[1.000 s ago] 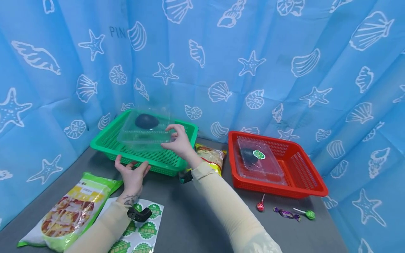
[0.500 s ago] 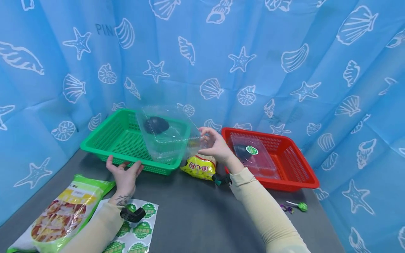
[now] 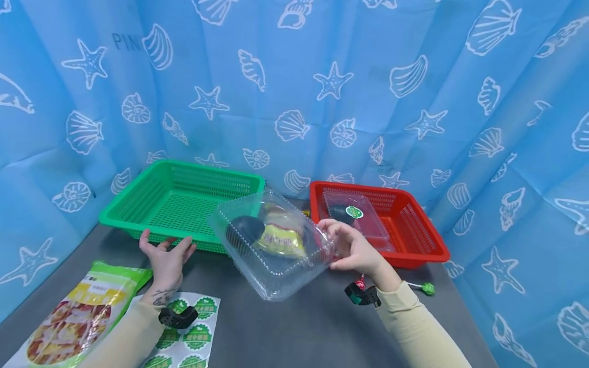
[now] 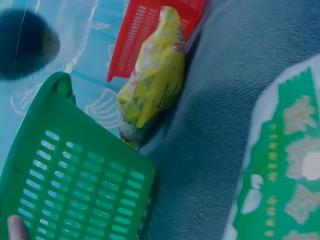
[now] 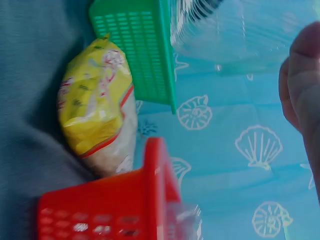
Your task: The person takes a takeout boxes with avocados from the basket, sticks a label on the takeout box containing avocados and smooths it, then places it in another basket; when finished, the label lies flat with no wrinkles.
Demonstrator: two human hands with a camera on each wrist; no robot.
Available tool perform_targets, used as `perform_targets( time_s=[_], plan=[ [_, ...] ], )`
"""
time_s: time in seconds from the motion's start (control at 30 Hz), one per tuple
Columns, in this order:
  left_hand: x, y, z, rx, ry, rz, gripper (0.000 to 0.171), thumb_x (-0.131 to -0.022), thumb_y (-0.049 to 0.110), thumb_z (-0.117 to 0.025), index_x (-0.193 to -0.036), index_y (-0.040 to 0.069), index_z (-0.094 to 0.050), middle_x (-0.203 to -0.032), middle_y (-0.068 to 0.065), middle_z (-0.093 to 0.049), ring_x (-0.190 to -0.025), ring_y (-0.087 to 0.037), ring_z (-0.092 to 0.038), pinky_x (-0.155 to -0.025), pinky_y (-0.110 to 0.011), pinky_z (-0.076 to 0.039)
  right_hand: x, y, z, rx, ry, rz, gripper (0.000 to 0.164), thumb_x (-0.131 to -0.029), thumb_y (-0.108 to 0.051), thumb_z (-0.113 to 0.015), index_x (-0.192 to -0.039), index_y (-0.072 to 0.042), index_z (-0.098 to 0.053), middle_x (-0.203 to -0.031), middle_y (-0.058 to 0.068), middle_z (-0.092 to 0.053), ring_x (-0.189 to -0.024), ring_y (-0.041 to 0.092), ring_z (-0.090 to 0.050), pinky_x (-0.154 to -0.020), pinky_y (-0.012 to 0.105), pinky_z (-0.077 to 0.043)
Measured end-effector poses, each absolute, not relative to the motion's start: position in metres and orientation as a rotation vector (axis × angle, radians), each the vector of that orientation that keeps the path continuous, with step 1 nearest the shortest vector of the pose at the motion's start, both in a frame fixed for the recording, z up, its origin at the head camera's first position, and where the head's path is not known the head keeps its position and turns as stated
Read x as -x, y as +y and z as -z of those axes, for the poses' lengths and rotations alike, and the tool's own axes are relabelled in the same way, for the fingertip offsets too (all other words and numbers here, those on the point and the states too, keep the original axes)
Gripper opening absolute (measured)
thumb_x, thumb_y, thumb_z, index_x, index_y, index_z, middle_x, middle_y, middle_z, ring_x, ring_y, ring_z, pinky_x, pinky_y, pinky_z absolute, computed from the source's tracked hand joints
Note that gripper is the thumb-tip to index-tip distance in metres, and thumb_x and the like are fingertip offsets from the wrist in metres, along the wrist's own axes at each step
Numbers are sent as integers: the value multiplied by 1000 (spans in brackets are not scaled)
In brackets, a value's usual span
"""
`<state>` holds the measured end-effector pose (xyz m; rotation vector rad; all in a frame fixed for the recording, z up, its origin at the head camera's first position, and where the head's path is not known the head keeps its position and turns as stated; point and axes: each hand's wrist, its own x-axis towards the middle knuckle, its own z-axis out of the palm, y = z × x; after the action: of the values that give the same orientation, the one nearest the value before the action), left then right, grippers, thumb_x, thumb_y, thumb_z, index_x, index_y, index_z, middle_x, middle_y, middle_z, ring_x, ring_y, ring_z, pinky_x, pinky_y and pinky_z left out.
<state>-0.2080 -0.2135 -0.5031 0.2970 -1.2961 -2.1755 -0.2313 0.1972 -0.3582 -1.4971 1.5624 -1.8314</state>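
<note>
My right hand (image 3: 356,250) pinches the right edge of a clear plastic clamshell box (image 3: 271,278), which is tilted above the table. A dark egg-shaped thing (image 3: 245,228) lies inside it. Through the plastic shows a yellow food bag (image 5: 97,100), standing between the two baskets. My left hand (image 3: 165,260) touches the front wall of the green basket (image 3: 211,180) with spread, slightly bent fingers; one fingertip (image 4: 17,227) shows against that wall in the left wrist view. Inside the red basket (image 3: 416,227) sits a similar clear box (image 3: 370,225) with a round green sticker.
A green and white food bag (image 3: 73,317) lies at the front left, beside a sheet of green round stickers (image 3: 198,332). A green lollipop (image 3: 428,289) and a partly hidden red lollipop (image 3: 360,282) lie before the red basket. A blue shell-print curtain (image 3: 276,102) hangs behind.
My right hand has carried the clear box from over the green basket rightward and toward me, tilting it. My left hand stays at the green basket's front wall. The head view has turned rightward.
</note>
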Motion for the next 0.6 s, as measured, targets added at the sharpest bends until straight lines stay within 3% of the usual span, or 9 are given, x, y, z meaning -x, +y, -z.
perform_targets(
  time_s=[0.13, 0.27, 0.4, 0.47, 0.6],
  plan=[
    [185, -201, 475, -407, -1441, 2103, 62, -80, 22, -62, -122, 26, -17, -86, -11, -40, -53, -16, -51, -52, -32, -53, 216, 210, 364, 1563, 1530, 1777, 41, -68, 6, -66, -99, -8, -43, -125, 23, -29, -114, 32, -31, -80, 40, -48],
    [163, -182, 438, -364, -1725, 2017, 27, -90, 30, -45, -103, 10, -35, -70, -5, -40, -49, -9, -43, -38, -25, -44, 203, 216, 366, 1581, 1494, 1729, 39, -69, 4, -66, -97, -6, -41, -123, 24, -29, -115, 31, -29, -83, 39, -46],
    [152, -173, 412, 58, -2108, 2099, 35, -95, 32, -30, -109, 3, -44, -81, -7, -50, -64, -12, -53, -47, -31, -49, 195, 218, 367, 1568, 1457, 1686, 37, -70, 1, -66, -96, -6, -40, -121, 25, -29, -115, 30, -28, -85, 39, -45],
    [149, -172, 404, 296, -2257, 2177, 41, -95, 31, -24, -121, 4, -39, -96, -15, -52, -77, -16, -56, -55, -38, -51, 193, 219, 368, 1556, 1438, 1665, 36, -71, 0, -66, -95, -6, -40, -120, 26, -28, -113, 31, -28, -84, 40, -45],
    [148, -167, 394, 527, -2430, 2385, 44, -94, 29, -26, -136, 15, -23, -120, -25, -41, -94, -26, -53, -64, -48, -50, 189, 221, 371, 1548, 1412, 1622, 35, -71, 0, -66, -93, -4, -39, -119, 27, -27, -112, 32, -29, -84, 42, -44]
  ],
)
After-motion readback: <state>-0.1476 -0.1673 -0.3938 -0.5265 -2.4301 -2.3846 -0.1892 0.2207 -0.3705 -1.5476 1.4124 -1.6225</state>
